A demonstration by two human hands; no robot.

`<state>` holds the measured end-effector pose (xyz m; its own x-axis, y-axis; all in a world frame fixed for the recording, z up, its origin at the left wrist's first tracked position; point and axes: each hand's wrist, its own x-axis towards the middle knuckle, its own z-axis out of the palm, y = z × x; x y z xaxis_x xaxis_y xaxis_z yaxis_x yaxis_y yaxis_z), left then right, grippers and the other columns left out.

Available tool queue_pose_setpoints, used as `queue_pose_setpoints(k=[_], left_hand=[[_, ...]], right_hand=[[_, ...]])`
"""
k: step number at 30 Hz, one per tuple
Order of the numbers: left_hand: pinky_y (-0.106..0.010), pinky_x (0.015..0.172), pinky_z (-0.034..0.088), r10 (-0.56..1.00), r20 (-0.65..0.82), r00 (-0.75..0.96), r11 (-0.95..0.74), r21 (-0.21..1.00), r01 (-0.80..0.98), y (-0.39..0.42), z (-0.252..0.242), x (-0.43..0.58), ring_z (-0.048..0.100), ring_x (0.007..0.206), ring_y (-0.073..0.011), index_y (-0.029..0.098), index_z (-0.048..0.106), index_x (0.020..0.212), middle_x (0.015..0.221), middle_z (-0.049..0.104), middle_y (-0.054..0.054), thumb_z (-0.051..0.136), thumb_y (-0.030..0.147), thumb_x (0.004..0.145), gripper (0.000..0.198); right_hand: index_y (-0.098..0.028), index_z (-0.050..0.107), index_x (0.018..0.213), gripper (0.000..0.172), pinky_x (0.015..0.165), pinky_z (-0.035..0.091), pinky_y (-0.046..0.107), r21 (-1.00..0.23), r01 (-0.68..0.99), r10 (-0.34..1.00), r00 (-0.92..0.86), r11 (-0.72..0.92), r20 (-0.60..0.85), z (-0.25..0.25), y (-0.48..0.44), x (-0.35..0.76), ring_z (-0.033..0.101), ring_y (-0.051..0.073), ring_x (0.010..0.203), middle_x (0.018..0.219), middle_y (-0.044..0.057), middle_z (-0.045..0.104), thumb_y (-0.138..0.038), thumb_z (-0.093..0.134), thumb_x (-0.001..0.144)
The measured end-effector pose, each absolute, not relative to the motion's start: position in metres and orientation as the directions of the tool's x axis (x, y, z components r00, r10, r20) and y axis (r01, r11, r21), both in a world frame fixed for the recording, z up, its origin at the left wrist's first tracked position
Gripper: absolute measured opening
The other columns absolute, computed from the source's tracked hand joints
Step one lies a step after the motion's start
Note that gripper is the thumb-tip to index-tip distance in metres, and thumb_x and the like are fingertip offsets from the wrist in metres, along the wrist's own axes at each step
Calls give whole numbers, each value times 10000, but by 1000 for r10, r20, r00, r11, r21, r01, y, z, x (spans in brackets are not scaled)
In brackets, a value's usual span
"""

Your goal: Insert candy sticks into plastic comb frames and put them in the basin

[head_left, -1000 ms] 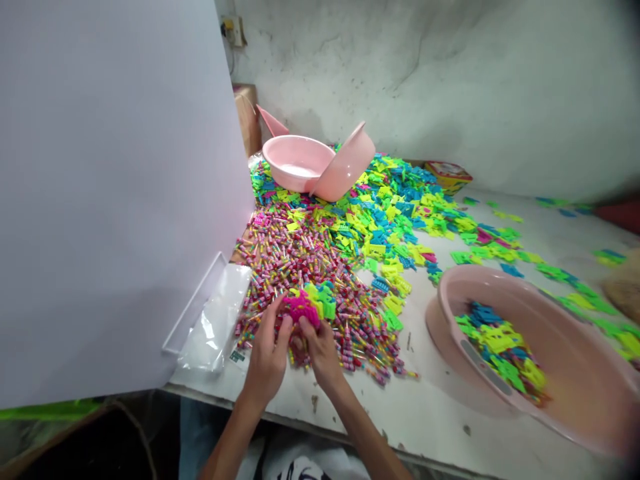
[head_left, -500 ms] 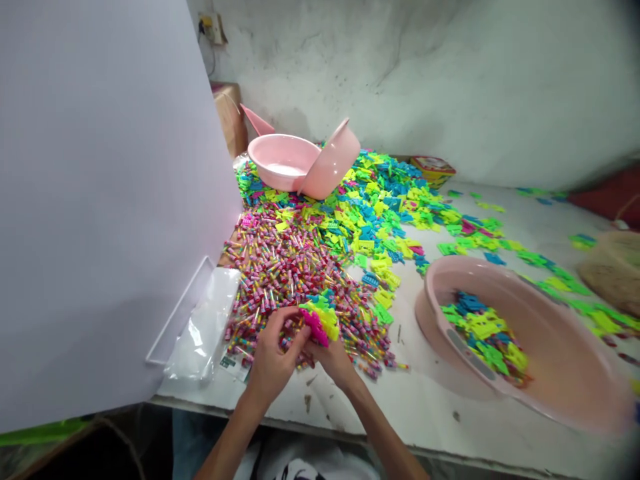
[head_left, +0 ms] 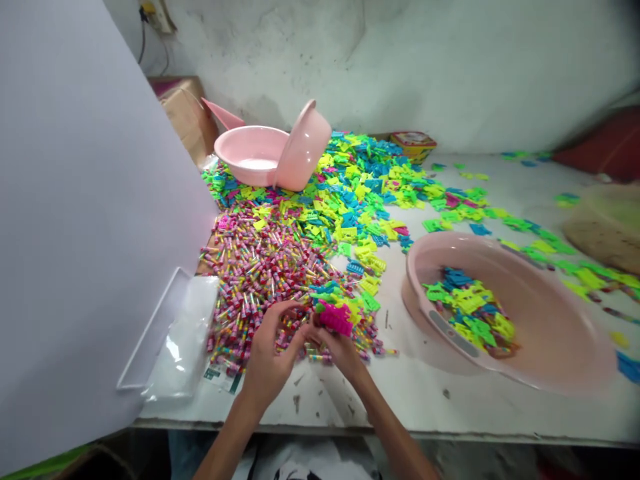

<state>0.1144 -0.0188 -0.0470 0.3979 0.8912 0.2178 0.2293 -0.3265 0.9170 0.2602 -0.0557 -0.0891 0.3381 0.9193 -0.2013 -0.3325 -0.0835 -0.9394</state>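
1. Right hand (head_left: 336, 347) grasped a small cluster of flat toothed plastic pieces (head_left: 336, 319), magenta in front, with yellow, green and blue behind.
2. Left hand (head_left: 270, 350) was curved just beside it, thumb and forefinger apart; whether its fingertips gripped anything could not be told.
3. Both hands, with the cluster between and just beyond them, were over the near side of a heap of small pink-barrelled sticks (head_left: 265, 267) with coloured segments.
4. Beyond the sticks, a wide heap of loose flat plastic pieces (head_left: 360, 183), mostly yellow, green and blue, spread towards the far right.
5. To the right, a large pink basin (head_left: 560, 333) stood on the white table (head_left: 415, 400), holding a mixed pile of coloured pieces (head_left: 470, 307).
6. To the left, a clear plastic bag (head_left: 183, 343) lay beside a tall white panel (head_left: 90, 200).
7. Far off, an upright pink basin (head_left: 255, 143) touched a tilted pink basin (head_left: 306, 150); a cardboard box (head_left: 187, 113) stood to their left, a yellow-and-red box (head_left: 413, 145) to their right.
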Motion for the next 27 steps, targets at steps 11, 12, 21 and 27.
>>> queue_pose_setpoints(k=[11,12,21,27], left_hand=[[-487,980,460,886,208,415,-448,621,643,13,-114,121,555,1119,-288,204,581,1113,1156,580,-109,497,447,931,315],[-497,987,453,865,241,440,-495,555,668,14,-118,124,540,1132,-298,200,583,1110,1173,563,-116,495,443,930,315],[-501,930,473,750,321,579,-643,147,751,23,-133,139,521,1061,-318,167,567,1073,1175,502,-153,441,390,931,293],[-493,894,486,742,377,554,-622,80,779,21,-139,151,536,1022,-321,142,575,993,1132,508,-167,420,363,932,277]], right_hand=[[-235,320,607,237,469,200,251,-846,-533,957,243,-6,-160,-90,-73,337,218,89,475,537,-80,283,-263,519,732],[-236,323,617,227,463,181,250,-826,-564,956,240,-2,-167,-91,-75,340,198,87,473,538,-83,271,-268,519,726],[-224,361,627,174,445,152,229,-755,-655,953,251,37,-171,-87,-84,360,193,81,488,551,-76,308,-221,526,684],[-232,431,734,157,408,189,218,-600,-788,926,318,139,-202,-75,-77,382,202,91,451,523,-91,333,-296,574,725]])
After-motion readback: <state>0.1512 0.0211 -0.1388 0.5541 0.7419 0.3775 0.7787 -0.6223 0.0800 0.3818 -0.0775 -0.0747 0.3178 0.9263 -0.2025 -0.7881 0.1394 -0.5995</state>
